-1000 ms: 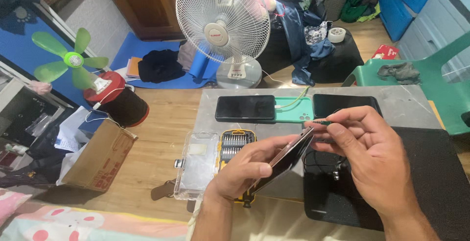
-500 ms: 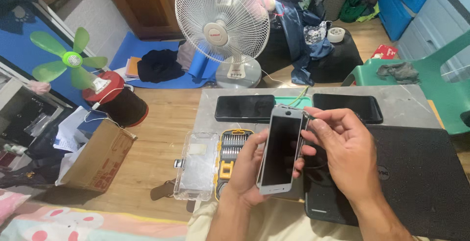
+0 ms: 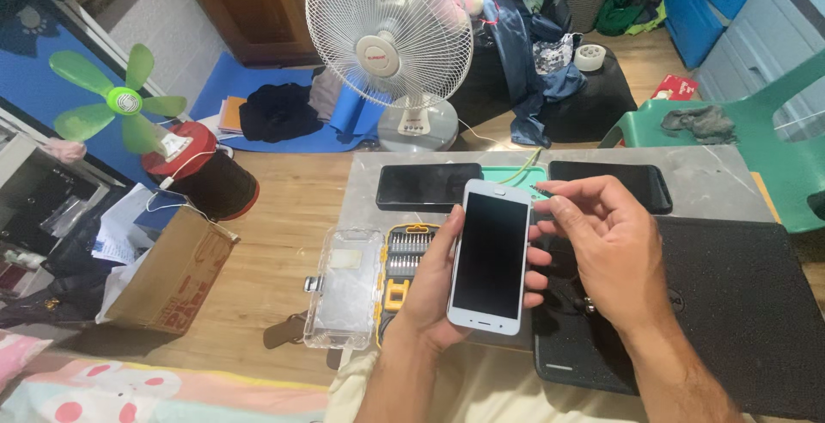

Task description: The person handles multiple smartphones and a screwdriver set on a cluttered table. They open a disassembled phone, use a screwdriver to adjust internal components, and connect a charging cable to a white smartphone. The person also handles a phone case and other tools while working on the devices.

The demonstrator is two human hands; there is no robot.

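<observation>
comparing with half a second back, i see the phone sits a touch lower and squarer to the camera, its dark screen facing up, white bezel showing at top and bottom. a second ago it was edge-on, so it has been turned flat since then. my right hand has drawn slightly off the phone's top corner toward its right edge.

my left hand cradles the phone from beneath, thumb up along the left edge, fingertips curling round the right edge; the grip is closed on the phone. my right hand's thumb and forefinger are pressed together, pinching a thin green-tipped tool just beside the phone's upper right corner; the remaining fingers are curled loosely. i cannot tell whether the tool touches the phone.

the phone is held above the grey table, over the front edge of a black mat. just to its left lie a yellow bit case and its clear lid. behind it two dark phones lie flat either side of a green tray. a white fan stands on the floor beyond the table.
</observation>
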